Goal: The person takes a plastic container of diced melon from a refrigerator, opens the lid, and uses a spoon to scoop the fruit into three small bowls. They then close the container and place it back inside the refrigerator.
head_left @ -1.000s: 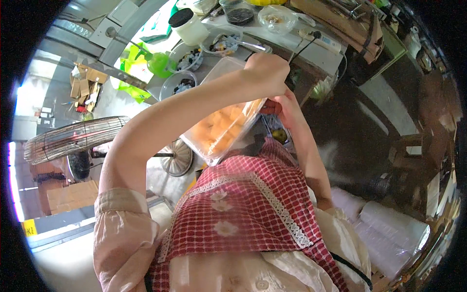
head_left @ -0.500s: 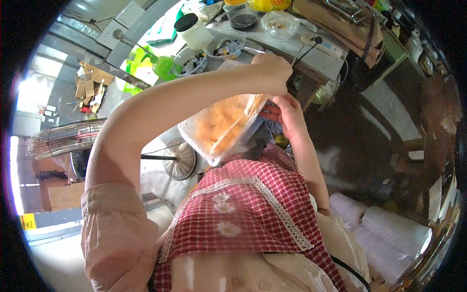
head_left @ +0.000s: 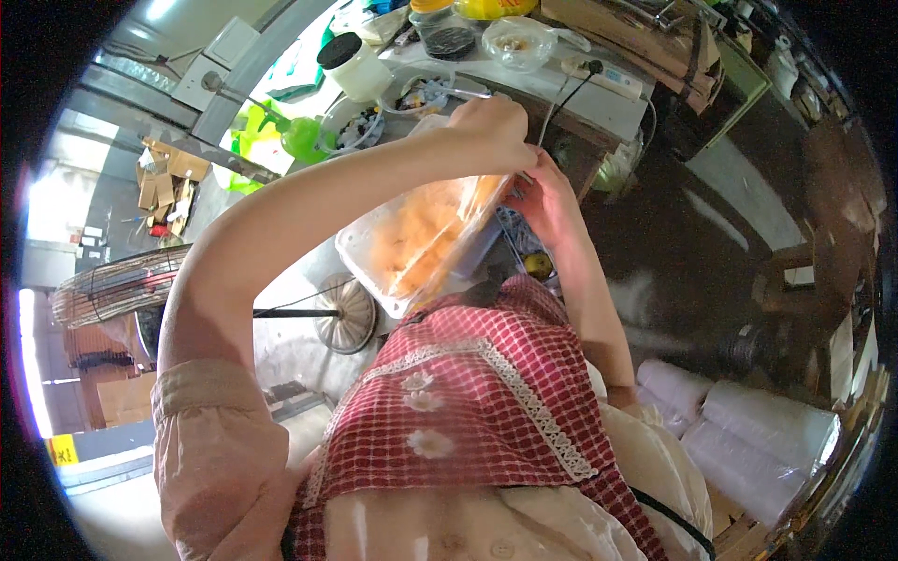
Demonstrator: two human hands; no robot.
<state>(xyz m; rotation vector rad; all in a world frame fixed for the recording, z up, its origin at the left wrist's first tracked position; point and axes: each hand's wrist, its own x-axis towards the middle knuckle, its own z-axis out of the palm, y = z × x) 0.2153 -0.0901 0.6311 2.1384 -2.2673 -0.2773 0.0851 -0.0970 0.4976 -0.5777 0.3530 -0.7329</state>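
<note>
A shallow white tray (head_left: 354, 252) in front of my apron holds soft orange pieces (head_left: 421, 234). Clear plastic (head_left: 475, 210) covers it and shines along its right side. My left arm reaches across above the tray, and my left hand (head_left: 491, 122) is closed at its far right corner; its fingertips are hidden. Right beside it, my right hand (head_left: 547, 201) has its fingers curled at the edge of the plastic, with the thumb up against my left hand. What lies between the two hands is mostly hidden.
Beyond the tray, a table bears a black-lidded jar (head_left: 354, 65), tubs of small dark and pale bits (head_left: 360, 126), a clear bowl (head_left: 517, 43) and a power strip (head_left: 603, 77). A green spray bottle (head_left: 301, 138) stands left. Plastic-wrapped rolls (head_left: 762, 449) lie at lower right.
Both hands have shifted slightly up and left in the picture, together with much of the background. My right hand's fingers have drawn closer to the left hand. The tray sits much the same.
</note>
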